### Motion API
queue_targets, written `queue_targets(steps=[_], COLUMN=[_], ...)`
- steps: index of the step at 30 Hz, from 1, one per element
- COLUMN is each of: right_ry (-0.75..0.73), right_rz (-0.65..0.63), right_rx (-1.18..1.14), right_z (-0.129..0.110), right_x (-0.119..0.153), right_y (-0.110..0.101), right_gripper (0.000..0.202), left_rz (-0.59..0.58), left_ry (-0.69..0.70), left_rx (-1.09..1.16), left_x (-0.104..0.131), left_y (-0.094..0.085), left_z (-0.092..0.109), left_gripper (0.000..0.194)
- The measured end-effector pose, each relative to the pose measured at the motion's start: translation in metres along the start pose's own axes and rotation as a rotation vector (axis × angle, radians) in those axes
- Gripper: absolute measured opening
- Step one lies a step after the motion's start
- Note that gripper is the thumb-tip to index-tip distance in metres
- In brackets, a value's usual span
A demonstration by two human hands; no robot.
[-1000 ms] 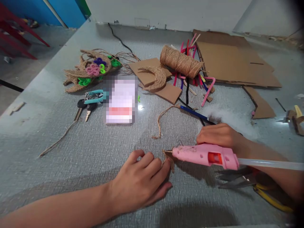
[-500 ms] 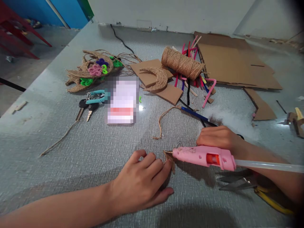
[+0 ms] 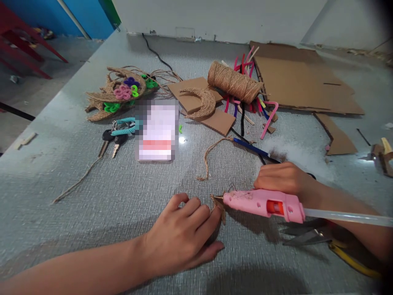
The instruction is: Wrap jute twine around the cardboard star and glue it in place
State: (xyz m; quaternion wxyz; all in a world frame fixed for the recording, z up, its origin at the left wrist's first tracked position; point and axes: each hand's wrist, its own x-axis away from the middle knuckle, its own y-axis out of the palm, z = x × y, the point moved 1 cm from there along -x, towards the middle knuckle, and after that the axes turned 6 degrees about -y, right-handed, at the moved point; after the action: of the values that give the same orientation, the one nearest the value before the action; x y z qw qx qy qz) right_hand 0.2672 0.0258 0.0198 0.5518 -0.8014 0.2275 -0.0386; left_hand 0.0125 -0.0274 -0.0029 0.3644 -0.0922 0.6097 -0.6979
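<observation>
My right hand is closed around a pink glue gun, with a clear glue stick reaching out of its back end. The gun's metal nozzle touches, or nearly touches, a small brown piece of cardboard with twine along it. My left hand pinches that piece against the table, its fingertips partly covering it. Beneath my right forearm lie scissors with yellow handles. A twine length and a blue pen lie just beyond the hands.
Farther back are a twine spool over coloured pipe cleaners, a twine-wrapped crescent and cardboard sheets. Leftward lie a blurred phone, keys and flower-decorated twine crescents. White fluff sits near my right hand.
Both hands and the glue gun keep almost the same place. The whole view shifts very slightly.
</observation>
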Motion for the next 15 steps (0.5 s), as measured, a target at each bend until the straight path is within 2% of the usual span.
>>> queue_targets(steps=[15], right_ry=[0.007], right_rz=[-0.019], right_rx=[0.002], right_z=[-0.0007], right_x=[0.0012], right_y=[-0.001], right_gripper=[0.028], left_rz=[0.006], left_ry=[-0.004], left_rx=[-0.001], left_x=[0.0], left_y=[-0.0005], left_z=[0.0006], left_gripper=[0.036])
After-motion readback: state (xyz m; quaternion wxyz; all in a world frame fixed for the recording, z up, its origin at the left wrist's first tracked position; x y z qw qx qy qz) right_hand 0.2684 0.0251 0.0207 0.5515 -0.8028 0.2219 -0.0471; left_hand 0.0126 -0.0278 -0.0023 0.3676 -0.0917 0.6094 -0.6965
